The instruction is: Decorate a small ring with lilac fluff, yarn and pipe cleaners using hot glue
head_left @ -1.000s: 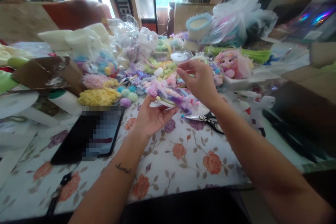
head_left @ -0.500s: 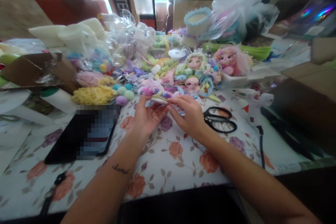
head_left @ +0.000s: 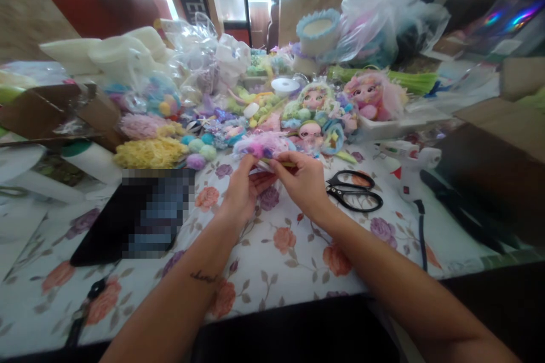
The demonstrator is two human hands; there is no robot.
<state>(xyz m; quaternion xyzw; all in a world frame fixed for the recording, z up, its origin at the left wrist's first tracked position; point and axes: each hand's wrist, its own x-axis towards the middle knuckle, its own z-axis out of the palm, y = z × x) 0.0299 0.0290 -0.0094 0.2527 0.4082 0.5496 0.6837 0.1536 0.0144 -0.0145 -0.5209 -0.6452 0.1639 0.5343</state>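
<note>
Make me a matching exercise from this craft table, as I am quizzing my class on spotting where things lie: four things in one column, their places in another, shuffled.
Things:
1. scissors
2. dark tablet
3. glue gun
4. fluffy pink and purple piece

Places:
A. held between the left hand and right hand
B. on the floral cloth, left of the left forearm
C. just right of the right hand
D. right of the scissors, cord trailing toward the near edge

Pairs: 1-C, 2-B, 3-D, 4-A
</note>
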